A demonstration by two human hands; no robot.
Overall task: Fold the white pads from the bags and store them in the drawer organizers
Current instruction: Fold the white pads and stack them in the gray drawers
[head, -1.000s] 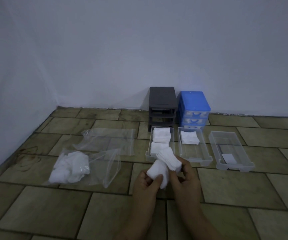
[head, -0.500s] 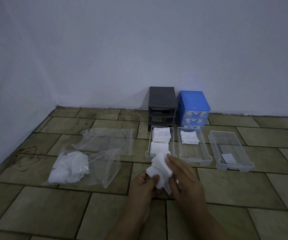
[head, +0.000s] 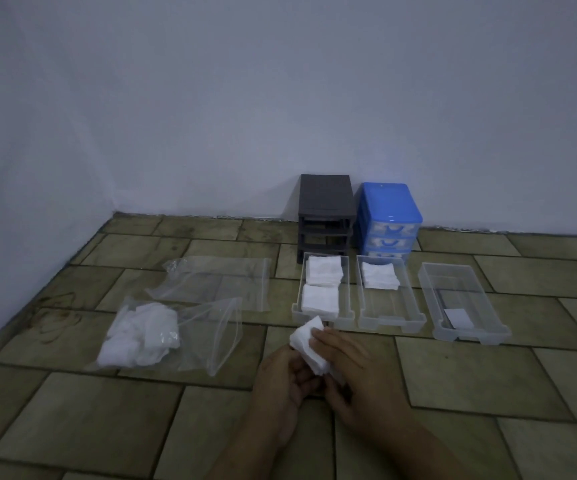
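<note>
White pad [head: 309, 346], partly folded, held low over the tiled floor [head: 82, 420] between both hands; left hand [head: 281, 379] curled under its near edge, fingers and thumb gripping it from below; right hand [head: 352, 368] laid over the pad's right side, fingers fairly straight on top and thumb tucked beneath, pinching it. Just beyond the hands, three clear drawers in a row on the floor: left drawer [head: 297, 308] directly ahead of the held pad, carrying two stacks of folded pads [head: 321, 287], one behind the other; middle drawer [head: 415, 313] ahead and slightly right of the right hand, with one stack of pads [head: 380, 275] at its far end; right drawer [head: 487, 306] farther right, with a small flat pale piece [head: 458, 318] near its front, nature unclear. Behind the drawers, against the wall [head: 280, 98]: dark grey organizer frame [head: 326, 199] with open slots, and a blue organizer [head: 389, 202] touching or just beside it on the right, drawers in place. Left of the left hand: clear bag [head: 217, 337] lying open with a heap of unfolded pads [head: 141, 334] inside; a second clear bag [head: 217, 282] beyond it, flat, partly overlapped by the first
</note>
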